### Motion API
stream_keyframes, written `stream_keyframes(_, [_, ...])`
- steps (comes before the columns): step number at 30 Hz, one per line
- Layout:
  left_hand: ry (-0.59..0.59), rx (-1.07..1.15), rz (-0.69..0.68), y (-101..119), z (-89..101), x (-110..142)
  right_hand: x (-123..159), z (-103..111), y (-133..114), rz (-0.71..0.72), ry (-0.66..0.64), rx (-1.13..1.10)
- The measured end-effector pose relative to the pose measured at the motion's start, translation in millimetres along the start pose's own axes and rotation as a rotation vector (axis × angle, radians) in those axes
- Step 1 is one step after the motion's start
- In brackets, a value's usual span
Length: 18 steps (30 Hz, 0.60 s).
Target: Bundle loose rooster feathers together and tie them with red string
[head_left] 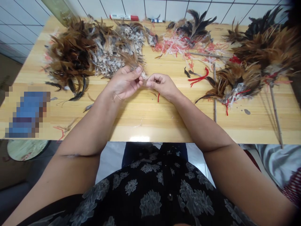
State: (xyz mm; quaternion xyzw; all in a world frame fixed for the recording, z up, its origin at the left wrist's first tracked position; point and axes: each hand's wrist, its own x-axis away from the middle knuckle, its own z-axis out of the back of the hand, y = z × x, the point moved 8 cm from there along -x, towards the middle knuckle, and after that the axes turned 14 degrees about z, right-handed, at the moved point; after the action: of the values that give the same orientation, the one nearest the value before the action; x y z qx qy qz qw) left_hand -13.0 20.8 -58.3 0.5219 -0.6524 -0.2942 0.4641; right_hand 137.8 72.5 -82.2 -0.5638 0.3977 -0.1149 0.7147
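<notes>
My left hand [128, 80] pinches a small bunch of brown feathers [131, 59], whose plumes point up and away over the table. The pale quill ends stick out to the right of my thumb. There my right hand [162, 85] has its thumb and forefinger pressed together at the tips of the quills; whether it holds a thread or the quills themselves I cannot make out. Just beyond my left hand lies a large heap of brown and grey-white feathers [75, 53]. A short red strip [158, 97] lies below my right hand.
Feather dusters [270, 50] with thin sticks [275, 113] lie at the right. Red and pink strips [178, 44] and dark feathers [197, 23] lie at the back. A red-and-white marker [124, 17] rests by the tiled wall. A blurred-out blue object [29, 111] sits at the left.
</notes>
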Motion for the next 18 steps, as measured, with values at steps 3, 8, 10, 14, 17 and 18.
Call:
stream_keyframes(3, [0.0,-0.028,-0.003,-6.4,3.3,-4.4,-0.4,-0.2,0.0,0.009,0.009,-0.024])
stream_keyframes(8, [-0.043,-0.035,0.031,-13.6,-3.9,-2.5,-1.9,-6.2,-8.5,0.009,0.021,-0.104])
stream_keyframes(10, [-0.045,-0.029,0.049,-11.0,-9.4,1.8,-2.0,-7.7,-12.0,-0.004,0.026,-0.099])
stream_keyframes(14, [0.021,0.011,0.095,-4.1,-16.1,10.3,-1.8,-5.4,-14.8,-0.013,0.052,-0.048])
stream_keyframes(17, [0.105,0.083,0.087,1.1,-15.1,13.9,-1.7,0.5,-10.9,-0.026,0.091,-0.014])
stream_keyframes(18, [0.126,0.099,0.088,1.8,-14.6,14.5,-1.8,2.1,-9.4,-0.031,0.099,-0.005])
